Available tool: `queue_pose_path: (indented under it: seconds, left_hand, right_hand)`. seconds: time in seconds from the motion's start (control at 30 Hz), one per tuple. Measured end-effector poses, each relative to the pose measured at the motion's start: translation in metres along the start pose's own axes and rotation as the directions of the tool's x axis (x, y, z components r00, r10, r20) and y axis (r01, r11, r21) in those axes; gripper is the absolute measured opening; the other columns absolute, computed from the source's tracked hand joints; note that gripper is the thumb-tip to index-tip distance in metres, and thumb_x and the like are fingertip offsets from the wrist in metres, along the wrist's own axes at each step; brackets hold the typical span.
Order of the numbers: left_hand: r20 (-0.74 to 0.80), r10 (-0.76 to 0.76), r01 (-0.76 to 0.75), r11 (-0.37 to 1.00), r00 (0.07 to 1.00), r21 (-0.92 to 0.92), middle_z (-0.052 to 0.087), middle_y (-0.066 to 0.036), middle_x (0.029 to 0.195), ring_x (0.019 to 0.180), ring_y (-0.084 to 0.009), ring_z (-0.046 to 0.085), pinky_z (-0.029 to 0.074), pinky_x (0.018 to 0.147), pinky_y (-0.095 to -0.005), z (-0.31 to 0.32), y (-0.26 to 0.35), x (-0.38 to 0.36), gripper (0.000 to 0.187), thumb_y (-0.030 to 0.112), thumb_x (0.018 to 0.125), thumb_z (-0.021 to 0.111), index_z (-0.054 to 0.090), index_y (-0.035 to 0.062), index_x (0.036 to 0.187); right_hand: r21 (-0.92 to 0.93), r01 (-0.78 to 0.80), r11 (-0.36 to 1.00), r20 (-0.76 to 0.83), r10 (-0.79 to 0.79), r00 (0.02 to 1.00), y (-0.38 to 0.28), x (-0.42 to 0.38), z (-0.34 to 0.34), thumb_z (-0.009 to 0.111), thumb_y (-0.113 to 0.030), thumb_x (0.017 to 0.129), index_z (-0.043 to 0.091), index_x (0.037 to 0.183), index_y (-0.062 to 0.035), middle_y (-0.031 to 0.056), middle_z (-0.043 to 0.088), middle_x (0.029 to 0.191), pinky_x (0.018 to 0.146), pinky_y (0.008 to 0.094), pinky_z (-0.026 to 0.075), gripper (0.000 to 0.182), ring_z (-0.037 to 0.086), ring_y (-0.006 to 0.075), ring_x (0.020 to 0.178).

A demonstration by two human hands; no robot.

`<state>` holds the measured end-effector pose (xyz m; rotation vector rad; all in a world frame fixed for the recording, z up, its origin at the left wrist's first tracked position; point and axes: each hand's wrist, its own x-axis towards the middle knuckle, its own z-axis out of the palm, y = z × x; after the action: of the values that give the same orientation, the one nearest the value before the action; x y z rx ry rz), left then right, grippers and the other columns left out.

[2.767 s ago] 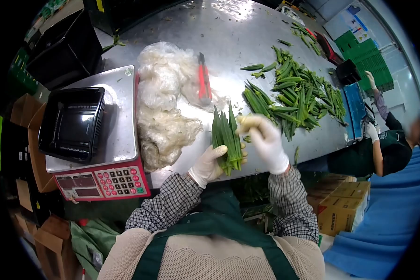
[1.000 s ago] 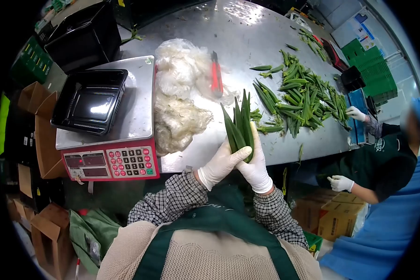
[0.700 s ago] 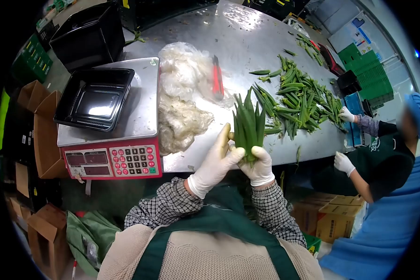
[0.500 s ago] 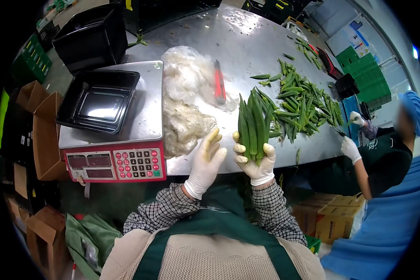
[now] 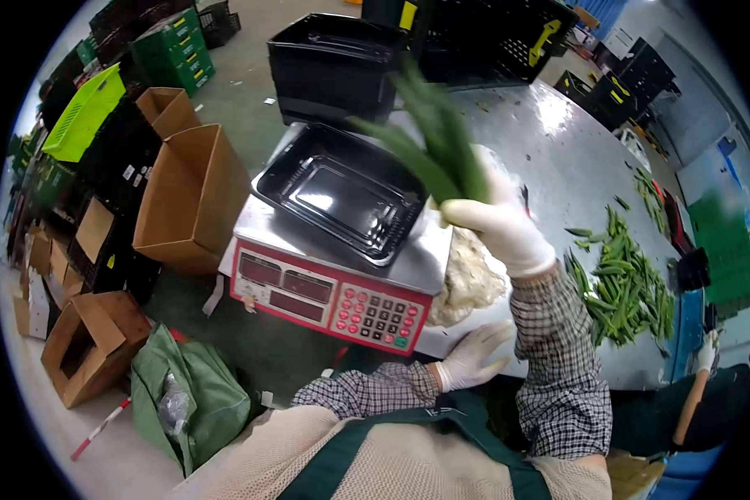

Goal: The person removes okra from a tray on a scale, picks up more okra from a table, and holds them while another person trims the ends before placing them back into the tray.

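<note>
A bunch of okra [image 5: 442, 142], blurred, is in the upper centre of the frame, above the right side of a black tray [image 5: 342, 200], its tips pointing to the upper left; whether it touches the tray cannot be told. The white-gloved right hand [image 5: 502, 223] is curled firmly round the bunch's lower end, thumb in front, most fingers hidden. The left hand [image 5: 475, 357], also gloved, lies by the near edge of the tabletop [image 5: 542, 150], fingers extended and loosely parted, with nothing visible in its grasp. The tray rests tilted in view on the metal plate of a red-framed scale [image 5: 283, 321]. Its front carries dark display windows and a keypad [image 5: 373, 317] of red and dark keys with one green key at the lower right; the characters are too small to read surely. Crumpled clear plastic [image 5: 471, 279] sits just beside the scale. Further right is a heap of loose okra [image 5: 629, 292], and at the right edge a co-worker's gloved hand [image 5: 708, 352]. A black bin [image 5: 333, 92] stands behind the tray. At left, black crates [image 5: 133, 187] bear small white labels, illegible here, beside a cardboard box [image 5: 196, 200].
</note>
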<state>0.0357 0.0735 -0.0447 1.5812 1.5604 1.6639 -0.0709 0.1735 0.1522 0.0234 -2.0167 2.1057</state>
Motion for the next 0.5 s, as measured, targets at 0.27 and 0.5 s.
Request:
queue_pose_path:
  seconds: [0.27,0.5]
  left_hand:
    - [0.251,-0.056,0.075,0.995,0.966,-0.069,0.050,-0.012,0.063,0.066,-0.0330,0.051,0.037,0.062,-0.0434,-0.025,0.010,0.010,0.020,0.021,0.081,0.050,0.049,0.0059,0.067]
    - [0.050,-0.036,0.041,0.992,0.998,-0.115,0.046,-0.017,0.127,0.118,-0.0321,0.042,0.033,0.101,-0.0393,-0.003,-0.004,0.002,0.041,0.018,0.084,0.056,0.048,0.0020,0.122]
  right_hand:
    - [-0.961,0.110,0.254,0.141,0.109,0.984,0.037,0.048,0.052,0.069,-0.019,0.066,0.041,0.130,-0.0009,0.0257,0.048,0.118,0.092,0.0385,0.042,0.073,0.051,0.0356,0.105]
    - [-0.793,0.108,0.600,-0.069,-0.265,0.962,-0.008,-0.017,-0.031,0.066,-0.008,0.072,0.055,0.114,0.0019,0.0185,0.057,0.112,0.089,0.0331,0.043,0.044,0.055,0.0290,0.104]
